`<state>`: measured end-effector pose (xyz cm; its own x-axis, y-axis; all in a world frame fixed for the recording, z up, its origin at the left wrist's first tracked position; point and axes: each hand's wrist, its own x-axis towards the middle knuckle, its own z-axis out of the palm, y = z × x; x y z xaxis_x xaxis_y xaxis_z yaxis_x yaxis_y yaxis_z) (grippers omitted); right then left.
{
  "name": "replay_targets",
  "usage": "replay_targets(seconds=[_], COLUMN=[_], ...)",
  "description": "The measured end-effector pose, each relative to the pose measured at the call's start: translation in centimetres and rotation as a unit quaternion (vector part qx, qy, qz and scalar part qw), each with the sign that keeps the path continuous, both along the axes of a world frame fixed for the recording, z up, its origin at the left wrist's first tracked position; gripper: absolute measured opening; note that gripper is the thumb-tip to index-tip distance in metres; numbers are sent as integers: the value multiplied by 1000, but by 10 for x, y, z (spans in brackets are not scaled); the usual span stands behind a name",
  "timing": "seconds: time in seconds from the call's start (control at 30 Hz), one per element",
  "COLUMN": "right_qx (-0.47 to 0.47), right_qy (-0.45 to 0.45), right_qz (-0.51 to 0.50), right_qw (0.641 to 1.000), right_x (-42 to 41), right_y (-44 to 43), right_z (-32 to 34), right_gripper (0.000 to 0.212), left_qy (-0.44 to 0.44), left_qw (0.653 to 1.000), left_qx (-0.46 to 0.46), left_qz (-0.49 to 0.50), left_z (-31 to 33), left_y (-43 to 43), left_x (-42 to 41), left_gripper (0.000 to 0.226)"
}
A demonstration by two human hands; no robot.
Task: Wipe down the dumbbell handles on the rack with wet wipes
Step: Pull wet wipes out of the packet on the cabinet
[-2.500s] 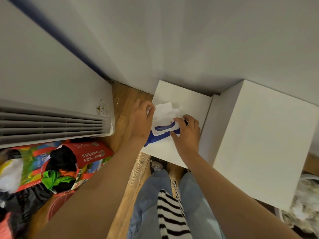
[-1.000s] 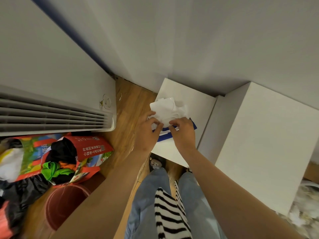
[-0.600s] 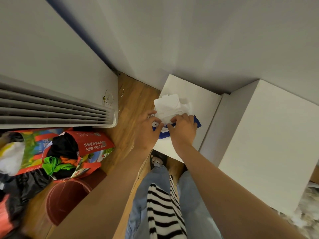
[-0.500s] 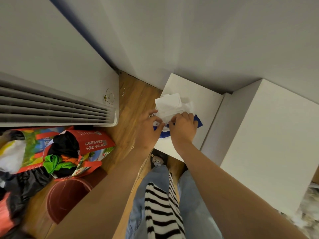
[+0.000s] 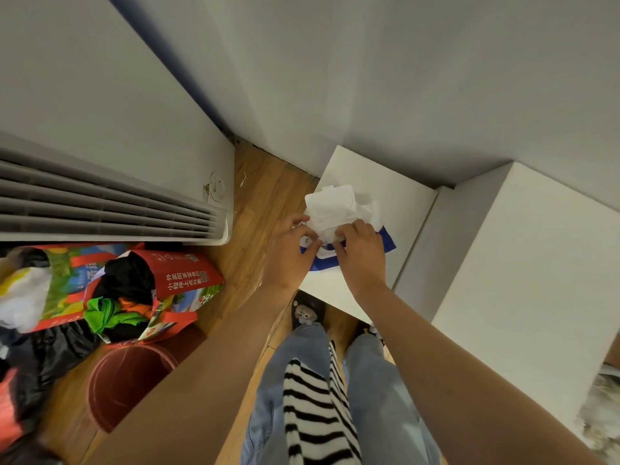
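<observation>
Person's wearing loose light blue denim jeans [image 5: 385, 397], with the hem of a black-and-white striped top [image 5: 312, 414] hanging over them. Bare forearms [image 5: 208, 364], and dark slippers [image 5: 305, 312] with a fuzzy little cartoon animal on the left toe.

Count: 2 hands (left hand [image 5: 290, 251], right hand [image 5: 361, 256]), 1 wipes pack [image 5: 386, 240], 1 wipe [image 5: 365, 209], 2 white cabinets (low cabinet [image 5: 385, 177], tall cabinet [image 5: 536, 263]), 1 air conditioner [image 5: 110, 196], 1 bucket [image 5: 131, 380], 2 printed bags (red bag [image 5: 188, 276], green bag [image 5: 58, 280]), 2 slippers (left slipper [image 5: 305, 312], right slipper [image 5: 369, 328])
</observation>
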<state>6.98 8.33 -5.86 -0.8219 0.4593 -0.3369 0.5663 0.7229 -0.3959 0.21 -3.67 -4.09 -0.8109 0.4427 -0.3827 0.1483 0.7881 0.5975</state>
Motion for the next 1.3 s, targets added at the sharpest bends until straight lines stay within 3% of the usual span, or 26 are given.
replay_targets(seconds=[0.13, 0.4, 0.57, 0.67, 0.77, 0.97, 1.07, 1.13, 1.2, 1.3], right_qx=[30, 61, -6, -63, -207, -309, -294, -243, -175, -187], right_qy=[17, -40, 40, 84, 124, 156, 130, 88, 50, 59], right_qz=[46, 107, 16, -40, -202, -244, -201, -124, -59, -68], right_qw=[998, 992, 999, 994, 949, 906, 926, 958, 982, 978], right_x=[0, -2, 4, 8, 12, 12, 13, 12, 8, 1], right_y=[0, 2, 1, 3, 3, 3, 1, 1, 6, 13], right_z=[-3, -8, -7, 8, 33, 39, 29, 22, 19, 23], right_gripper=[35, 34, 11, 13, 18, 14, 40, 54, 50, 29], left_qy=[-1, -6, 5, -13, -38, -97, -101, -96, -75, -64], left_qw=[1000, 1000, 1000, 1000, 999, 993, 992, 992, 996, 998], left_qx=[1, -3, -6, -1, 3, 21, 31, 37, 24, 4], left_qz=[-5, 4, 2, 9, 22, 65, 63, 67, 44, 6], left_z=[-2, -4, 1, 5, 9, 12, 14, 13, 11, 11], left_y=[0, 0, -1, -1, -1, -4, -3, -3, -2, -2], left_x=[0, 1, 3, 4, 4, 6, 4, 4, 4, 1], left_gripper=[25, 24, 27, 30, 36, 37, 35, 30, 28, 32])
